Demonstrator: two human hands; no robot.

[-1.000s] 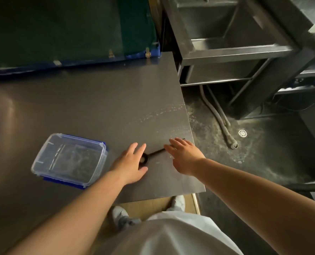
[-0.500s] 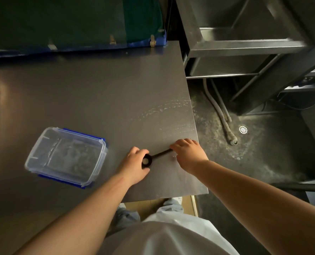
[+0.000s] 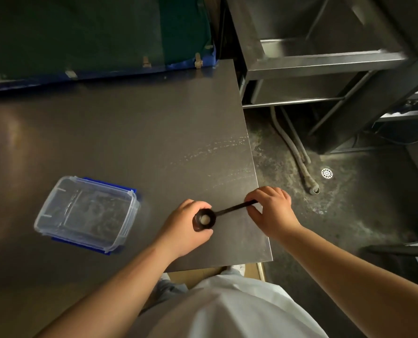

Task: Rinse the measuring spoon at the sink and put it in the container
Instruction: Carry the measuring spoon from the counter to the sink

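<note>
A black measuring spoon (image 3: 229,211) with a deep round cup is held over the near right part of the steel table (image 3: 134,142). My left hand (image 3: 186,226) wraps around its cup, which shows a pale spot inside. My right hand (image 3: 272,212) pinches the far end of its thin handle, near the table's right edge. A clear plastic container (image 3: 87,213) with blue clips sits open on the table, left of my left hand. The steel sink (image 3: 325,59) stands at the upper right, beyond the table's corner.
A dark green and blue crate (image 3: 93,40) lines the back of the table. On the wet floor to the right lie a grey drain hose (image 3: 298,157) and a round floor drain (image 3: 327,173). A dark bar (image 3: 398,250) juts in at the right.
Both hands, flat beside the spoon a second ago, have closed on it. The spoon now sits in both hands with its cup facing up. The view has tilted down slightly.
</note>
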